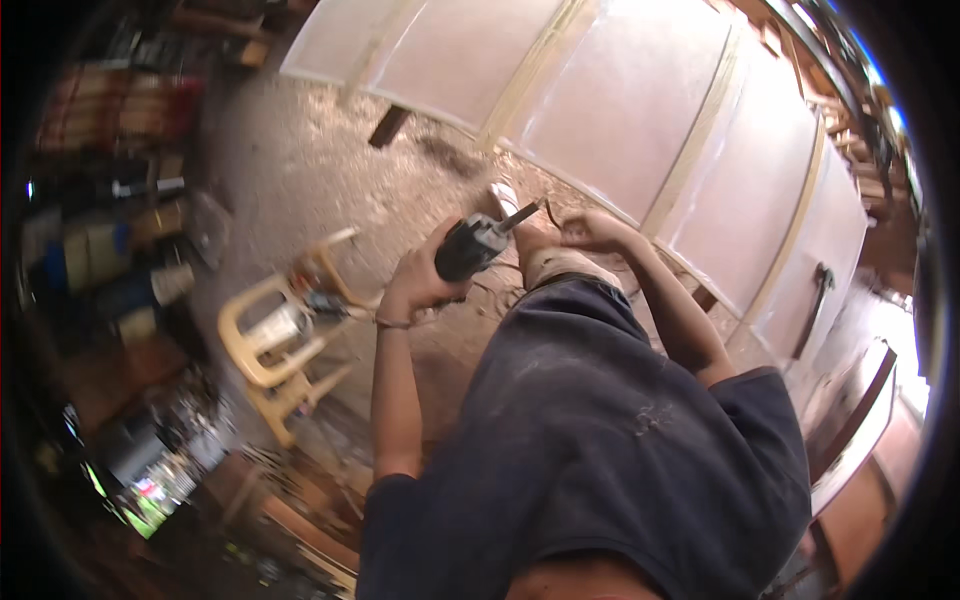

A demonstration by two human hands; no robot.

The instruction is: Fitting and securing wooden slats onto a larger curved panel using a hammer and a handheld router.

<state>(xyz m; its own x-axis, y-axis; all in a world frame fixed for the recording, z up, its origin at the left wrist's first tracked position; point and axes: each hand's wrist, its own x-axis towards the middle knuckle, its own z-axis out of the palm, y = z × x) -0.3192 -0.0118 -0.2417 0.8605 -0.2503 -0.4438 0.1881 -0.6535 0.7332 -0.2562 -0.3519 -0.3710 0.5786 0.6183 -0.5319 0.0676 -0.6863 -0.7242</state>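
Note:
My left hand [415,280] is wrapped round the dark body of a hand-held power tool [470,248] with a grey head. A dark, bar-like piece [522,215] sticks out from that head toward my right hand. My right hand [590,230] is closed close to the bar's end, and a thin, dark, bent rod [550,212] shows at its fingers. Motion blur hides what kind of rod it is, and I cannot tell whether it touches the bar.
A large pale panel with wooden strips [625,100] spans the far side, with a dark clamp-like tool [815,310] at its right. On the left stands a yellowish plastic chair [235,335] with items on it. Shavings cover the floor [320,160]. Blurred clutter [120,270] fills the far left.

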